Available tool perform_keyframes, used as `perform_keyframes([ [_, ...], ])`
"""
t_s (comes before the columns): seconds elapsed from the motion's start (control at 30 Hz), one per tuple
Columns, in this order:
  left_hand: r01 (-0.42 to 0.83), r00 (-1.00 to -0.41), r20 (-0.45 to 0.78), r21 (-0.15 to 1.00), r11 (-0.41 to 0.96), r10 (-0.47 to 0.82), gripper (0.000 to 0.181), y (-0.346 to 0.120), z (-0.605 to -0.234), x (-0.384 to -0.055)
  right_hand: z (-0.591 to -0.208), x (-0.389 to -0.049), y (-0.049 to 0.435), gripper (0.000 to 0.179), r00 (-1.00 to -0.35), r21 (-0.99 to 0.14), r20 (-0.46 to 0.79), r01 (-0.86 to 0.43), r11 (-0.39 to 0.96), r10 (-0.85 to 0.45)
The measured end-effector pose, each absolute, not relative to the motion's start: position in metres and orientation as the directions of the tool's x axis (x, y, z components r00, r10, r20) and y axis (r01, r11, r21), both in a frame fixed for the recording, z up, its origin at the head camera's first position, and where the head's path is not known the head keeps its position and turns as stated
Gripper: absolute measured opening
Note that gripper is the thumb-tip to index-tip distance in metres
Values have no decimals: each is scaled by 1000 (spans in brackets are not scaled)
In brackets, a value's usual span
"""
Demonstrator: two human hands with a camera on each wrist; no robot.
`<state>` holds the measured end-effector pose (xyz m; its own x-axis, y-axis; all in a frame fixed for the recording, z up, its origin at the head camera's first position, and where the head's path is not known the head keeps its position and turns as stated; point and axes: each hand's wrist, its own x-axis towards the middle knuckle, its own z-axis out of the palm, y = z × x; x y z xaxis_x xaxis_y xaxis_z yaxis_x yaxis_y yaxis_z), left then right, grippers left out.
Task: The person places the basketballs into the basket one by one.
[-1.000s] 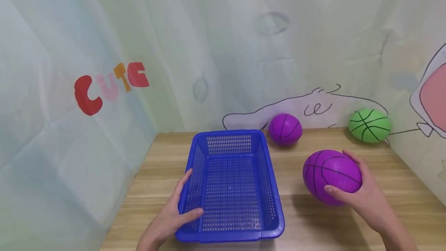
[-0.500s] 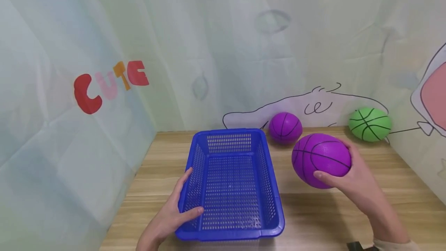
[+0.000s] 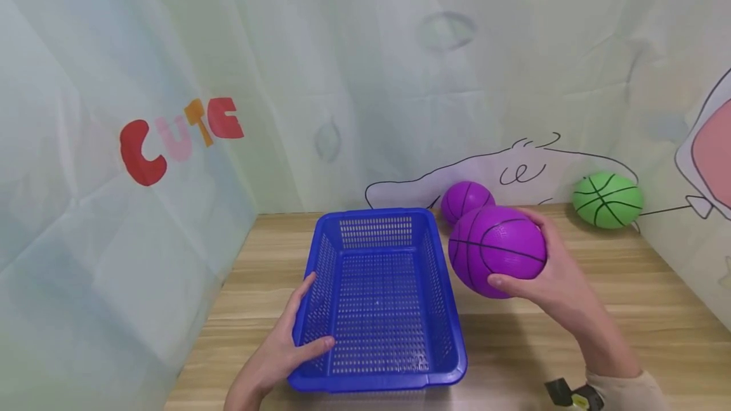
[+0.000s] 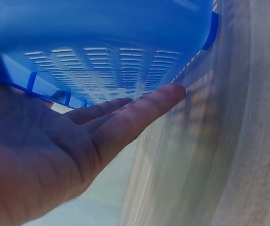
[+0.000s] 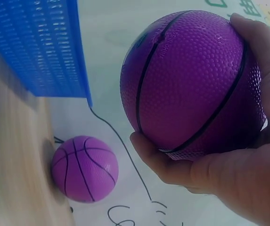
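Note:
In the head view, my right hand (image 3: 556, 278) grips a purple toy basketball (image 3: 497, 251) with black lines, thumb on its near side. The ball is held above the table, just right of a blue plastic basket (image 3: 377, 309) with slotted walls. My left hand (image 3: 280, 347) holds the basket's left rim, the thumb over the inside and the other fingers outside. Those fingers (image 4: 139, 113) stretch along the outer wall in the left wrist view. A second purple ball (image 3: 465, 200) sits by the back wall, partly hidden behind the held one. No ball shows inside the basket.
A green toy basketball (image 3: 608, 200) rests at the back right corner of the wooden table (image 3: 645, 309). Printed cloth walls (image 3: 285, 81) enclose the table at the back and both sides. A black strap piece (image 3: 573, 394) is near my right sleeve.
My right hand has carried the purple basketball leftward and slightly up, close to the basket's right rim, where it now covers part of the rear ball. My left hand and the basket stay put.

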<state>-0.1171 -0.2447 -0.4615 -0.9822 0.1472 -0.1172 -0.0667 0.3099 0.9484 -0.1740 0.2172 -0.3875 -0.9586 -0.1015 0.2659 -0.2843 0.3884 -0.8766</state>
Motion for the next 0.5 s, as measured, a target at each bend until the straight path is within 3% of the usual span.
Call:
perform_keyframes([
  [0.5, -73, -982, -123, 947, 312, 146, 114, -245, -463, -119, -387, -179, 190, 121, -944, -895, 285, -324, 308, -164],
])
